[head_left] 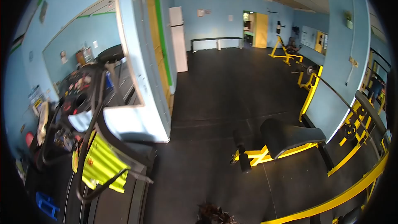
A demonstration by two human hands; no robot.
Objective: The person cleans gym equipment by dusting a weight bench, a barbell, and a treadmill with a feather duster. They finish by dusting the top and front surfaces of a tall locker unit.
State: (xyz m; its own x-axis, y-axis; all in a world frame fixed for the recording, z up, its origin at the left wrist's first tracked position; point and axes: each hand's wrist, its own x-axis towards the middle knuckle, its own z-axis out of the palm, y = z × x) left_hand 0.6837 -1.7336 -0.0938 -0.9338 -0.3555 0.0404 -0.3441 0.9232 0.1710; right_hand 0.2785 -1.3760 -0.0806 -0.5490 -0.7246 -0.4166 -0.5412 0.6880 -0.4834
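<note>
Neither my left hand nor my right hand shows in the head view. At the bottom edge, a dark brown feathery tuft (214, 214) that looks like the head of a feather duster pokes up over the black floor (215, 99). What holds it, if anything, is below the frame. Left of it stands a treadmill (116, 201) with a bright yellow-green cloth (101, 164) draped on its rail. To the right is a black padded weight bench (290, 137) on a yellow frame.
A yellow curved bar (331, 203) crosses the lower right. A barbell (338, 93) rests beside the blue pillar (344, 58). A mirror (91, 33) hangs left, above a blue plastic stool (47, 205). A white fridge (178, 41) and a yellow door (260, 31) stand farther back.
</note>
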